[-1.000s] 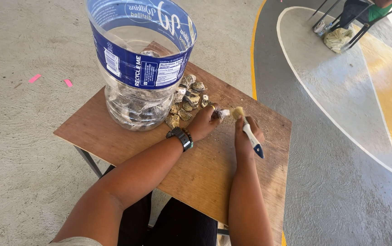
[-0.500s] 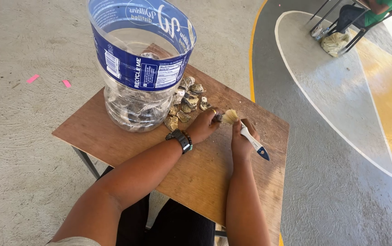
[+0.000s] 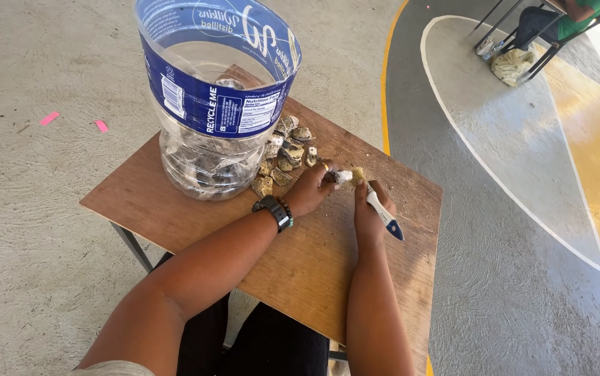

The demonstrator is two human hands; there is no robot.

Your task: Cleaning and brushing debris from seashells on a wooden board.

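Observation:
My left hand [image 3: 312, 188], with a black watch at the wrist, pinches a small pale shell [image 3: 342, 177] just above the wooden table [image 3: 174, 209]. My right hand [image 3: 371, 212] grips a small brush [image 3: 380, 206] with a white and blue handle; its bristles touch the shell. A pile of rough grey-brown shells [image 3: 287, 150] lies just behind my left hand. Beside the pile stands a large cut-open clear plastic bottle [image 3: 209, 104] with a blue label, with more shells in its bottom.
The small table stands on a concrete floor [image 3: 28, 230]. A painted court with yellow and white lines [image 3: 523, 160] lies to the right. At the far top right a seated person [image 3: 557, 17] and a pale sack [image 3: 512, 66] are by chairs. Two pink scraps [image 3: 49, 118] lie on the floor.
My two hands have come closer together, and the brush bristles now meet the shell in my left fingers. The bottle and the pile have not moved.

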